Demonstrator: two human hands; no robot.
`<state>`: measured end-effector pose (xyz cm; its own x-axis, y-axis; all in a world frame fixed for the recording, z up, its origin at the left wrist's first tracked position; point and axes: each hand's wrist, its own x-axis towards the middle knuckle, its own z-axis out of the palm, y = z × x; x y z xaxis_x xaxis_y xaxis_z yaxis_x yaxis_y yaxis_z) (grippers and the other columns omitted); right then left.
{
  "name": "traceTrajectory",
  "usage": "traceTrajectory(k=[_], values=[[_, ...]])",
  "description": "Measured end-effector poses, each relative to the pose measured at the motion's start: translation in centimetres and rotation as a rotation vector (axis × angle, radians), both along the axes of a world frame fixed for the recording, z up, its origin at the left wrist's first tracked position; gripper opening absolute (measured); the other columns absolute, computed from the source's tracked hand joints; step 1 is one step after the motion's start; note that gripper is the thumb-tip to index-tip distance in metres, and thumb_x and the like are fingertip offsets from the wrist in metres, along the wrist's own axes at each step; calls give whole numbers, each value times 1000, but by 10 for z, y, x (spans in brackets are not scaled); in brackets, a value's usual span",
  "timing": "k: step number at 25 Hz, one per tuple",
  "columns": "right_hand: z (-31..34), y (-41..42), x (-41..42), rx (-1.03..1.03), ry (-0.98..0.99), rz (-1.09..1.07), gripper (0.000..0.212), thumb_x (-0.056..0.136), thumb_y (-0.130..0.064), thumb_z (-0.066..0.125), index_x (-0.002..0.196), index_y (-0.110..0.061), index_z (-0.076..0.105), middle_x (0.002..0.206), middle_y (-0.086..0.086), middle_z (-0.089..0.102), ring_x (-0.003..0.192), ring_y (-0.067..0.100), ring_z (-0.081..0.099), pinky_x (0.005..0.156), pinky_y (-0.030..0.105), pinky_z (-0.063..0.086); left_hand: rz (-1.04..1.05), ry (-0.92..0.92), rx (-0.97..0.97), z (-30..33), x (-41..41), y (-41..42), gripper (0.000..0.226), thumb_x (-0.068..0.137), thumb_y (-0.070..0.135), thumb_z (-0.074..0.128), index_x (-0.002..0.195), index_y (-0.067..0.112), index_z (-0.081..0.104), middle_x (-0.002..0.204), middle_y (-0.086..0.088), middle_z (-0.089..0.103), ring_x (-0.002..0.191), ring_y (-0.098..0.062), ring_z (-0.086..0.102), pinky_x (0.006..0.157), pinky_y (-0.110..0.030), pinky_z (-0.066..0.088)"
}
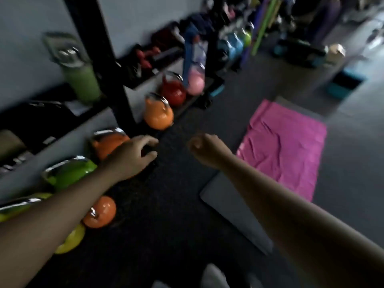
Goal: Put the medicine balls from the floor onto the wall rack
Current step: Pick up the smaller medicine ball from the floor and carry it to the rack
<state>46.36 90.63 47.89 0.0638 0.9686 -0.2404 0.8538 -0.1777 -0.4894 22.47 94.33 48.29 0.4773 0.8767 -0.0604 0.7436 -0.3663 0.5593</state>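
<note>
Step in hand: you look to be between balls, both arms stretched out over the dark floor (166, 204) and neither one carrying anything.
Left hand: your left hand (133, 156) is spread, fingers loosely curved, hovering in front of an orange kettlebell (108, 142); it looks empty, though blur hides whether a fingertip brushes the bell.
Right hand: your right hand (204, 149) is curled into a loose fist over bare floor, holding nothing.
Task's thing: no medicine ball can be picked out for certain. The pink ball (195, 83) far along the wall, at the foot of the blue-and-white hanging gear, is the likeliest one; it lies well apart from both hands.
Orientation: it is round, so it has no long axis and no facing to line up.
Not the target: the row along the wall, namely the green kettlebell (70, 173), a small orange kettlebell (100, 212), a yellow kettlebell (70, 240) and the red kettlebell (173, 92), all show handles.
Wall rack: the black upright (99, 50) and the shelves beside it seem to be the rack; a green bottle (83, 80) stands on one.
Next move: step towards the pink ball, open both hands and cup it from either side.
Watch: the pink mat (286, 142) lies to your right.
</note>
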Motion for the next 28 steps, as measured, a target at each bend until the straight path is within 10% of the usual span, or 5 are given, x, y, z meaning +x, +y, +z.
traceTrajectory(k=[6,12,16,28], values=[[-140,-227,52,-328,128,-400,31,100,-23,48,112,-14,75,122,20,74,110,41,69,85,39,53,-320,414,-541,-141,93,-148,35,103,40,61,133,24,66,122,5,71,112,-16,67,100,-35,54],[-213,-466,76,-421,370,-914,30,104,-29,49,108,-13,74,105,9,73,98,29,67,80,35,51,-553,559,-734,-201,168,-328,36,105,46,55,137,31,60,112,14,59,98,-4,59,76,-25,46],[-257,-571,69,-467,483,-1099,32,101,-25,49,109,-9,75,109,12,77,104,31,69,87,38,54,-698,615,-763,-236,193,-421,36,105,41,56,137,26,63,128,4,68,113,-14,63,87,-29,49],[-375,-609,117,-555,730,-1361,25,103,-28,54,108,-16,75,104,14,79,99,36,75,91,54,61,-546,711,-893,-358,234,-445,27,104,33,58,123,19,72,120,-3,71,117,-23,66,88,-32,48]])
